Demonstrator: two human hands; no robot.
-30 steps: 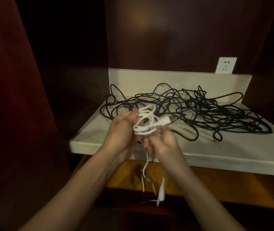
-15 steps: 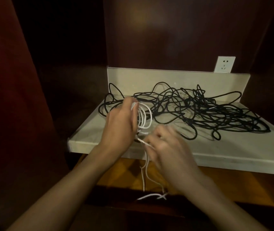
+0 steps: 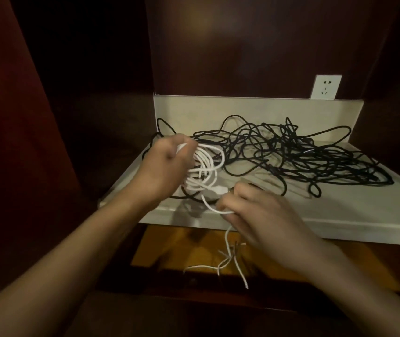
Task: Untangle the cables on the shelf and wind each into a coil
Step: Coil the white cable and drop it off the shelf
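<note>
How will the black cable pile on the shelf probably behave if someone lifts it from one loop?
The black cable looks thin and floppy, lying in loose curves, so it would likely sag. Its loops cross many times, so most of the pile would probably drag along. It seems unlikely to roll off the flat shelf.

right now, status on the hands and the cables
Left hand grips white cable loops. Right hand pinches its loose strand, tail hanging below shelf. Black cable tangle unsorted, lying close behind the coil.
</note>
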